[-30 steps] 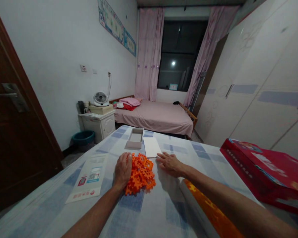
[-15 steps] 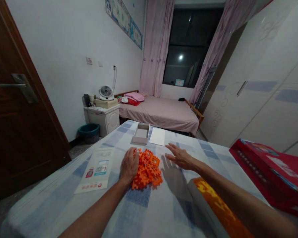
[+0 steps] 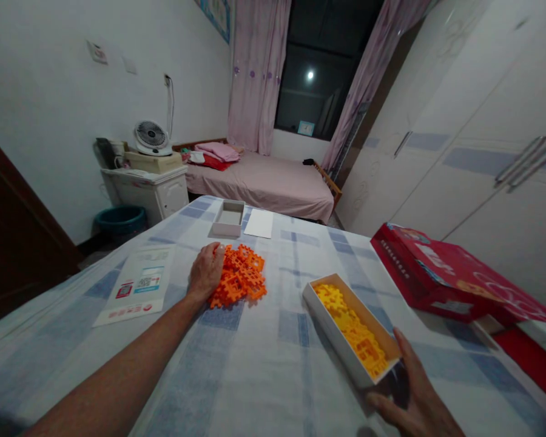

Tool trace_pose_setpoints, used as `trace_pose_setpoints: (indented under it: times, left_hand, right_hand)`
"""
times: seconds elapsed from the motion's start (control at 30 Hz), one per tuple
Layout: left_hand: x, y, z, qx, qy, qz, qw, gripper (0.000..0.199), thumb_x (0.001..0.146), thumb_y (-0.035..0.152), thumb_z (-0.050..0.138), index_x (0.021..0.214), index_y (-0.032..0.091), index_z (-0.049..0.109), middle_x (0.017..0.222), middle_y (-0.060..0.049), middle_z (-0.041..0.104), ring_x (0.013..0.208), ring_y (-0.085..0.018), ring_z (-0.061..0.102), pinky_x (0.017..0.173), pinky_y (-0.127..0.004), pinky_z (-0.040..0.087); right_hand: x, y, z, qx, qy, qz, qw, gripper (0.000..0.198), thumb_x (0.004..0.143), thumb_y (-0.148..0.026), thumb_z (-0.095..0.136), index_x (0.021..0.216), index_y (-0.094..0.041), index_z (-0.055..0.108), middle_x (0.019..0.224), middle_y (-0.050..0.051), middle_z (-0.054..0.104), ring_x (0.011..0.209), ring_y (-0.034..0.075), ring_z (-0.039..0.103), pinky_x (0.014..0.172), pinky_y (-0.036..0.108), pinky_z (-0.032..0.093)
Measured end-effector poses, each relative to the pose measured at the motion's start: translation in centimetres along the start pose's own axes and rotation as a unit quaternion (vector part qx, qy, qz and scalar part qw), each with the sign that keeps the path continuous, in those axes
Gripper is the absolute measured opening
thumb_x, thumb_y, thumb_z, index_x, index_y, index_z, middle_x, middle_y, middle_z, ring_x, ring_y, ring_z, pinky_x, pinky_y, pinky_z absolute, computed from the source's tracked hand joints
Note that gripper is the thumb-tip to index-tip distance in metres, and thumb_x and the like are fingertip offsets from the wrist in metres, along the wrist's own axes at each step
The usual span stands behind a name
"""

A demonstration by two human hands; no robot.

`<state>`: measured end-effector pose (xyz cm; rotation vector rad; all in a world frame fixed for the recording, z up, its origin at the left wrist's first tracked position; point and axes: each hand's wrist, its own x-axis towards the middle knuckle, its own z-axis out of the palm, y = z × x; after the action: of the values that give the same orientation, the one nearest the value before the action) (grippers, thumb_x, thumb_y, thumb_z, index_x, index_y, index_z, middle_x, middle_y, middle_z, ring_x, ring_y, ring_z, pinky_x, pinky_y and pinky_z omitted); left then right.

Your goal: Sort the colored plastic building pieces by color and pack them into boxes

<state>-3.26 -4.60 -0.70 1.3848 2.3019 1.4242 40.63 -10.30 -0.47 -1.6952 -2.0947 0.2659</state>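
A loose heap of orange plastic interlocking pieces (image 3: 242, 276) lies on the checked tablecloth (image 3: 259, 364). My left hand (image 3: 206, 270) cups the heap's left edge with its fingers held together and curled; the fingertips are partly hidden against the pieces. On the right, my right hand (image 3: 414, 388) grips the near end of a long white box (image 3: 341, 352), thumb on one side and fingers on the other. Yellow interlocking pieces (image 3: 352, 328) fill this uncovered box. A dark glossy patch shows at its near end, beside my right hand.
Beyond the heap stand an empty white box (image 3: 228, 229) and a white card (image 3: 259, 223). A printed paper bag (image 3: 139, 285) lies at left. A large red box (image 3: 437, 273) sits on the table's right side. A bed (image 3: 264, 182) stands behind the table.
My right hand has moved from beyond the heap down to the right and has taken hold of the box of yellow pieces. My left hand stays by the heap. The view has turned right.
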Motion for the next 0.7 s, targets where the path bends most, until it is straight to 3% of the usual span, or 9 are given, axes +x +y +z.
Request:
trace_pose_setpoints:
  times: [0.1, 0.27, 0.4, 0.5, 0.7]
  left_hand:
    - [-0.1, 0.0, -0.2, -0.005, 0.004, 0.004, 1.0, 0.044, 0.09, 0.043, 0.027, 0.107, 0.016, 0.057, 0.112, -0.014, 0.062, 0.11, -0.025, 0.057, 0.1, -0.042, 0.041]
    - [-0.3, -0.1, 0.0, -0.011, 0.018, 0.005, 1.0, 0.041, 0.09, 0.041, 0.028, 0.106, 0.016, 0.057, 0.11, -0.013, 0.063, 0.11, -0.023, 0.058, 0.1, -0.04, 0.042]
    - [-0.2, -0.2, 0.2, -0.014, 0.026, 0.007, 1.0, 0.038, 0.091, 0.038, 0.029, 0.106, 0.017, 0.058, 0.111, -0.012, 0.063, 0.11, -0.022, 0.058, 0.1, -0.039, 0.042]
    - [-0.3, -0.1, 0.2, -0.016, 0.028, 0.01, 0.999, 0.038, 0.092, 0.037, 0.029, 0.105, 0.016, 0.058, 0.108, -0.012, 0.064, 0.108, -0.022, 0.058, 0.099, -0.038, 0.043]
    - [-0.4, 0.3, 0.2, -0.022, 0.029, 0.015, 0.999, 0.036, 0.092, 0.035, 0.031, 0.102, 0.016, 0.06, 0.106, -0.012, 0.064, 0.104, -0.022, 0.059, 0.097, -0.039, 0.044]
  right_hand:
    - [-0.3, -1.0, 1.6, 0.014, 0.011, 0.022, 1.0, 0.103, 0.074, -0.057, 0.057, 0.15, -0.018, 0.0, 0.153, 0.018, 0.02, 0.136, 0.038, 0.03, 0.106, 0.056, 0.035]
    - [1.0, -2.1, 1.6, 0.038, 0.096, -0.022, 0.994, 0.094, 0.075, -0.057, 0.057, 0.149, -0.02, 0.013, 0.139, 0.017, 0.036, 0.127, 0.039, 0.04, 0.101, 0.059, 0.04]
    - [3.6, -5.2, -0.7, 0.059, 0.11, -0.141, 0.982, 0.088, 0.077, -0.051, 0.058, 0.148, -0.025, 0.014, 0.141, 0.014, 0.033, 0.127, 0.037, 0.04, 0.095, 0.056, 0.048]
    - [6.2, -8.9, -2.6, 0.03, 0.105, -0.241, 0.964, 0.087, 0.077, -0.046, 0.06, 0.148, -0.024, 0.015, 0.14, 0.013, 0.035, 0.129, 0.035, 0.038, 0.098, 0.055, 0.047]
    - [11.4, -16.2, -4.2, -0.03, 0.036, -0.404, 0.913, 0.095, 0.071, -0.029, 0.063, 0.15, -0.02, 0.01, 0.14, 0.016, 0.031, 0.125, 0.032, 0.042, 0.094, 0.047, 0.051]
